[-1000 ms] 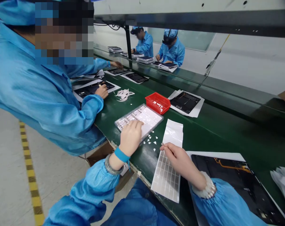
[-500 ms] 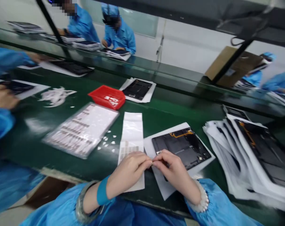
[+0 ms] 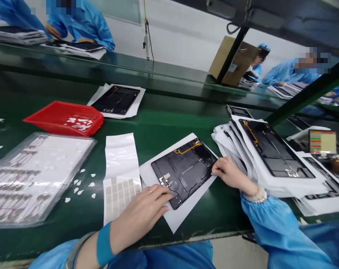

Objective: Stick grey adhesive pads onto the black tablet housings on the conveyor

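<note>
A black tablet back cover (image 3: 186, 172), with an orange flex strip at its top and a small circuit board at its left, lies on a white sheet (image 3: 173, 222). My left hand (image 3: 147, 205) rests with fingers stretched out over the cover's lower left corner, near the board. At the cover's right edge, my right hand (image 3: 228, 172) has its thumb and fingertips pinched together. Whatever is between them, if anything, is hidden. Left of the cover, partly behind my left hand, lies a white backing strip (image 3: 121, 157) with rows of grey-beige square stickers.
A clear-covered sheet of wired small parts (image 3: 60, 157) lies left, beside scattered white tabs (image 3: 79, 183). Behind are a red scoop tray (image 3: 54, 116) and another cover (image 3: 120, 99). Stacked covers with paper (image 3: 273, 149) stand right. People in blue work beyond the shelf.
My hands have come apart from their shared pinch: the right moved to the cover's right edge, the left onto its lower left corner. The view has swung to the right.
</note>
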A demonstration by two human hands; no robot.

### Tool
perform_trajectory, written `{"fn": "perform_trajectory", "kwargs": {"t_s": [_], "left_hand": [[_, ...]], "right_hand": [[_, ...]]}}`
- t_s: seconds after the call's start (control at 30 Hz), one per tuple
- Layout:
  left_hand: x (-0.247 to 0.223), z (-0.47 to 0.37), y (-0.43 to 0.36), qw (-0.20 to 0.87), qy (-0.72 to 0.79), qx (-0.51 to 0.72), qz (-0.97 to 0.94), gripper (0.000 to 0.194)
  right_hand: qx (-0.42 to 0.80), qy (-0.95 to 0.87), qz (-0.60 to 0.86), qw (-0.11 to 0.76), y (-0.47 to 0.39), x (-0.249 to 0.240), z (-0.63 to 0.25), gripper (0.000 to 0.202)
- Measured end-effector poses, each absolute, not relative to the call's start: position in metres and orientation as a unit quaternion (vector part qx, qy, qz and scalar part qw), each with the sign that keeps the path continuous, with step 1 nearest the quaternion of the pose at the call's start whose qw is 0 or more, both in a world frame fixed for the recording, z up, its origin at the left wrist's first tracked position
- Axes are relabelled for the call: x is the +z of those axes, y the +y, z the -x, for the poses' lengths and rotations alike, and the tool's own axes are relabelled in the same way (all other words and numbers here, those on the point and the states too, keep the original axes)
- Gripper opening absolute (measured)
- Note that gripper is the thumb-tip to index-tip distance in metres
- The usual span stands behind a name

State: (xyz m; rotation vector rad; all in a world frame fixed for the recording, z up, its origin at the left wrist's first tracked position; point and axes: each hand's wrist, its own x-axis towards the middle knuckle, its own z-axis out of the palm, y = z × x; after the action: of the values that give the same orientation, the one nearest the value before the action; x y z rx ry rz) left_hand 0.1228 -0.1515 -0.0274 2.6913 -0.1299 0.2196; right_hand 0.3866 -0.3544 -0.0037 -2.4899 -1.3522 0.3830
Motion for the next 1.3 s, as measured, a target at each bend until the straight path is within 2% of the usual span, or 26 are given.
{"fn": "perform_trajectory", "kwargs": {"t_s": [0.23, 0.37, 0.47, 0.57, 0.67, 0.93, 1.03, 1.13, 1.23, 1.3], "left_hand": [[-0.029, -0.121, -0.151, 0.224, -0.046, 0.084, -0.970, 0.025], [-0.029, -0.121, -0.151, 0.226, -0.049, 0.085, -0.969, 0.026], [-0.029, -0.121, -0.150, 0.225, -0.056, 0.088, -0.969, 0.026], [-0.030, -0.121, -0.148, 0.221, -0.064, 0.093, -0.969, 0.026], [-0.031, -0.120, -0.148, 0.218, -0.069, 0.090, -0.969, 0.026], [-0.027, -0.120, -0.147, 0.229, -0.075, 0.066, -0.968, 0.028], [-0.026, -0.119, -0.148, 0.222, -0.073, 0.076, -0.969, 0.028], [-0.025, -0.116, -0.149, 0.205, -0.059, 0.091, -0.973, 0.044], [-0.026, -0.113, -0.152, 0.193, -0.047, 0.102, -0.975, 0.061], [-0.031, -0.112, -0.153, 0.185, -0.048, 0.119, -0.974, 0.056]], "right_hand": [[0.140, -0.491, 0.858, 0.059, -0.339, -0.002, -0.381, 0.016], [0.045, -0.493, 0.868, -0.028, -0.333, 0.007, -0.369, 0.011], [-0.017, -0.493, 0.868, -0.057, -0.331, 0.010, -0.368, 0.013], [-0.015, -0.487, 0.873, 0.009, -0.331, 0.003, -0.383, 0.016], [-0.049, -0.397, 0.914, 0.073, -0.330, -0.011, -0.402, 0.024], [-0.048, -0.368, 0.926, 0.076, -0.312, -0.029, -0.407, 0.019], [-0.045, -0.357, 0.927, 0.104, -0.303, -0.023, -0.411, 0.016], [-0.066, -0.331, 0.930, 0.147, -0.286, -0.005, -0.430, 0.014], [-0.133, -0.255, 0.936, 0.202, -0.256, 0.019, -0.466, 0.023], [-0.168, -0.197, 0.935, 0.243, -0.232, 0.033, -0.492, 0.028]]}}
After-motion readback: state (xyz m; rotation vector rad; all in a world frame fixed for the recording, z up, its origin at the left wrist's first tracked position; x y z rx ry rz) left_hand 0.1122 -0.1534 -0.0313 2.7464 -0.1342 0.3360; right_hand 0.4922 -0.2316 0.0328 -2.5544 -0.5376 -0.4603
